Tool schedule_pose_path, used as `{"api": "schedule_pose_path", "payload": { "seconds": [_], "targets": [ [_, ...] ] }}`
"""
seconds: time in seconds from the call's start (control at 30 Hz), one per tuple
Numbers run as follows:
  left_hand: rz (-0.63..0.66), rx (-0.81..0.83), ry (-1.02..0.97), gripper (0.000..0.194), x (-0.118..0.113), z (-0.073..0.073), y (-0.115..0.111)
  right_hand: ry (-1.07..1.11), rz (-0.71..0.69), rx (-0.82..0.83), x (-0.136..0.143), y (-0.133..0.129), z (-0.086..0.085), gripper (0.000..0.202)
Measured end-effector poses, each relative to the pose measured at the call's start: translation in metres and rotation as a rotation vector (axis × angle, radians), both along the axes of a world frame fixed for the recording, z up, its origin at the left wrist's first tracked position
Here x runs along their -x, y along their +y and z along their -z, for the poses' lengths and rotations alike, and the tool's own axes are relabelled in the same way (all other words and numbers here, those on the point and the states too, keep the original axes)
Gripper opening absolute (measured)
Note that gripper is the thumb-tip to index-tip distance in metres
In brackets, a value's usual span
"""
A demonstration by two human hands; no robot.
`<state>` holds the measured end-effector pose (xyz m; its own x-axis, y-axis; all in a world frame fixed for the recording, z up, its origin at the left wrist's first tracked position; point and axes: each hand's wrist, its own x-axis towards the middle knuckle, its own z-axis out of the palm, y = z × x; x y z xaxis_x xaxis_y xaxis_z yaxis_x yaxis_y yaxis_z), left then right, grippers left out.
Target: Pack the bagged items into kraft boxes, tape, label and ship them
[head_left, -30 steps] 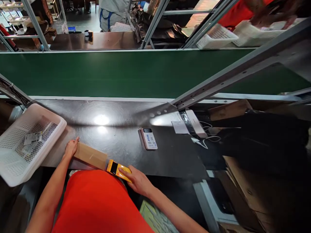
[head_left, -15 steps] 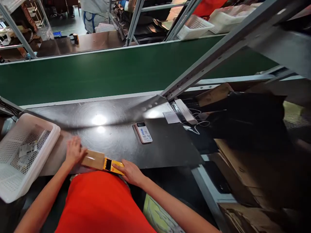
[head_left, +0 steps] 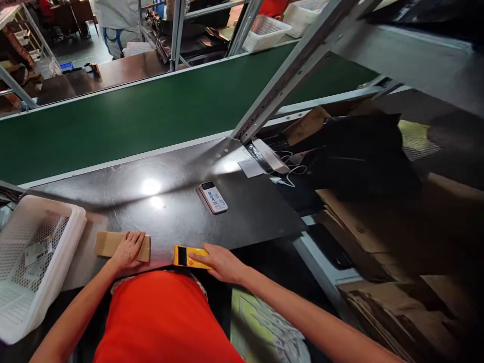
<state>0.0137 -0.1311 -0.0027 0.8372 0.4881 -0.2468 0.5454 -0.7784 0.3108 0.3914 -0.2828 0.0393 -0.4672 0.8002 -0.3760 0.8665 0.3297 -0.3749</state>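
Observation:
A small brown cardboard box (head_left: 109,244) lies on the metal table near my body. My left hand (head_left: 130,248) lies over its right part, fingers curled over the far edge and closed on it. To the right, my right hand (head_left: 221,262) grips a yellow tape dispenser (head_left: 196,256) with a black section, thumb on top. A gap separates the dispenser from the box. Farther back, a device with a white printed face and a dark display (head_left: 214,197) lies on the table.
A white perforated basket (head_left: 77,222) holding labelled packets stands at left. Beyond the table runs a green conveyor belt (head_left: 151,116). A metal post (head_left: 276,83), a white cable (head_left: 291,176) and stacked cardboard (head_left: 359,227) are at right. A person stands across the belt.
The dispenser was against the box's right end; now they are apart. My left hand has moved from the box's left end onto its right part, and the box sits farther left.

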Motion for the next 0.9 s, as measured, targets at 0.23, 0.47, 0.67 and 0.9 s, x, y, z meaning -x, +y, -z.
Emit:
{"api": "schedule_pose_path", "payload": {
  "seconds": [0.23,0.47,0.67,0.9],
  "targets": [
    [-0.081,-0.074,-0.434,0.109,-0.009,-0.075,-0.017,0.094,-0.071,-0.238,0.035,0.032,-0.017,0.059],
    [-0.102,-0.031,-0.672,0.117,-0.017,-0.145,-0.026,0.331,-0.078,-0.447,0.057,0.038,-0.054,0.053],
    [-0.008,0.049,-0.779,0.115,-0.030,-0.174,-0.028,0.387,0.015,-0.167,0.064,0.050,-0.099,0.047],
    [-0.415,0.592,-0.920,0.130,-0.026,-0.189,-0.025,0.535,0.320,0.089,0.026,0.050,-0.045,0.073]
  ]
}}
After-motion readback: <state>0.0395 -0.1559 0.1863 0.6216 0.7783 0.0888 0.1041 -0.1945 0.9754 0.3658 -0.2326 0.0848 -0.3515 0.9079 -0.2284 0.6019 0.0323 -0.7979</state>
